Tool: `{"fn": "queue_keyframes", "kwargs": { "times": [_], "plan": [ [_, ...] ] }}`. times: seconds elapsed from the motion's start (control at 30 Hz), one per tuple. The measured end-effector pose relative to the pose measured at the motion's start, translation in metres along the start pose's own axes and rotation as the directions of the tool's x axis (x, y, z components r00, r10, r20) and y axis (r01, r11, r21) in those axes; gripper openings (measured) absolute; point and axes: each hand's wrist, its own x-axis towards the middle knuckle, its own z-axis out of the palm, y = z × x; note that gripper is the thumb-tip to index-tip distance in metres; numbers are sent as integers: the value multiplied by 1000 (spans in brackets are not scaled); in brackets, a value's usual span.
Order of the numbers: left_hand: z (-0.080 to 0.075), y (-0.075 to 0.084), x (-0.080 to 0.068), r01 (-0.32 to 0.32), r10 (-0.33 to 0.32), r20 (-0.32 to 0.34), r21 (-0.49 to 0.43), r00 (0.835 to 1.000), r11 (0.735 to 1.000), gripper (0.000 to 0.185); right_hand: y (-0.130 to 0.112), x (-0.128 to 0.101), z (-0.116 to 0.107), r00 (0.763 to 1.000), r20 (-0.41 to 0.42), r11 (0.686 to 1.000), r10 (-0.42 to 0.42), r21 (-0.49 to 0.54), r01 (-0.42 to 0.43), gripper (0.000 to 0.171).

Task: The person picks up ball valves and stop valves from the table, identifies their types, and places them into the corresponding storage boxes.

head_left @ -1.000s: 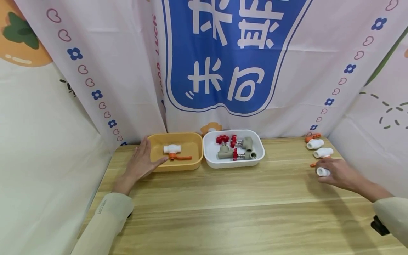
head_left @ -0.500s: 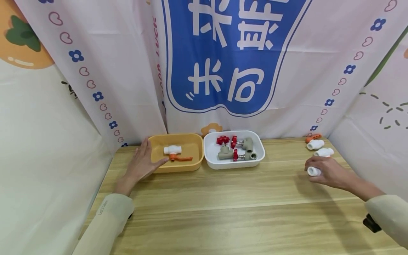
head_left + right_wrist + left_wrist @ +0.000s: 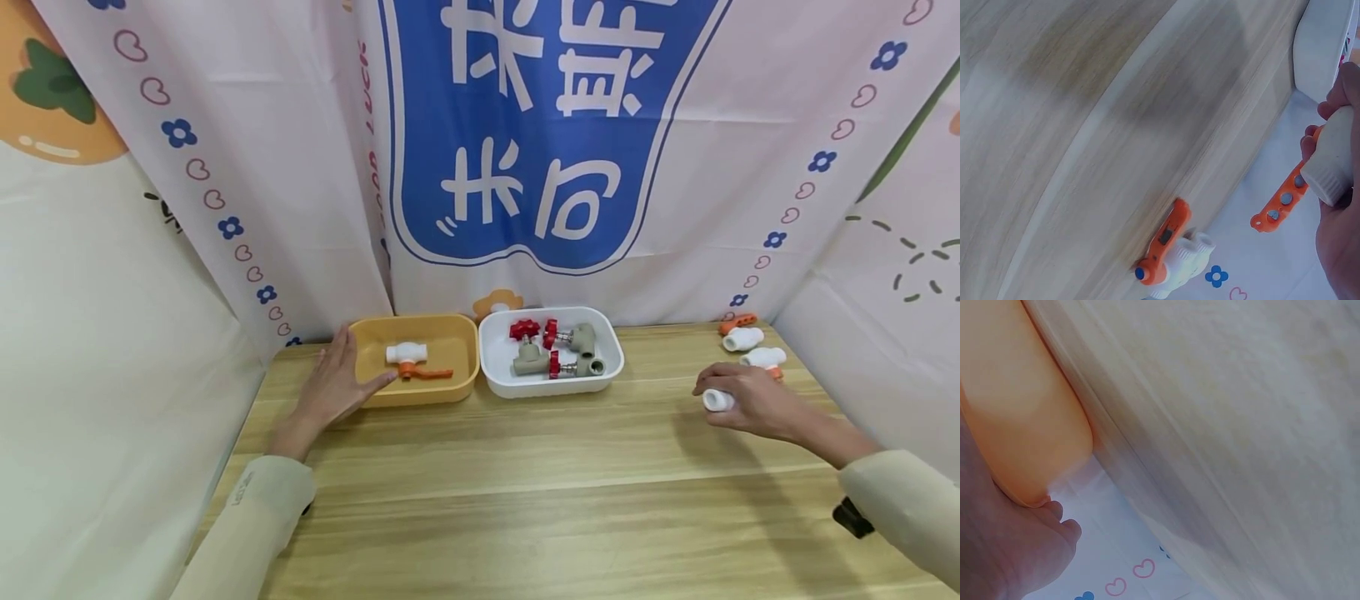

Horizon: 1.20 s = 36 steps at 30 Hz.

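Note:
My right hand [image 3: 753,400] grips a white ball valve [image 3: 1333,156] above the right part of the table. In the right wrist view the valve's orange lever [image 3: 1282,203] sticks out past the fingers. My left hand [image 3: 330,387] rests against the left end of a yellow tray [image 3: 416,396], thumb along the near rim and fingers extended on the outer side. Inside that tray lies another ball valve [image 3: 407,353] with an orange lever. A white tray [image 3: 547,387] stands right beside it and holds several grey-green valves [image 3: 531,359] with red handwheels.
Two more white ball valves, a farther one [image 3: 742,338] and a nearer one [image 3: 763,358], lie at the table's right back corner. Printed cloth [image 3: 300,167] hangs behind the wooden table [image 3: 495,500] and on both sides.
My right hand has lifted the ball valve away from the others and carried it left over the table. The left hand has stayed at the yellow tray.

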Motion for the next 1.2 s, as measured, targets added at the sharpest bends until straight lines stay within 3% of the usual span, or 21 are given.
{"fn": "queue_keyframes", "kwargs": {
  "times": [0.43, 1.2],
  "plan": [
    [-1, 0, 0, 14, -14, 16, -1, 1000, 1000, 123, -20, 28, 2, 999, 45, 999, 16, 31, -17, 39],
    [-1, 2, -2, 13, -13, 5, -4, 1000, 1000, 123, -51, 72, 25, 997, -12, 992, -72, 103, 73, 29]
  ]
}}
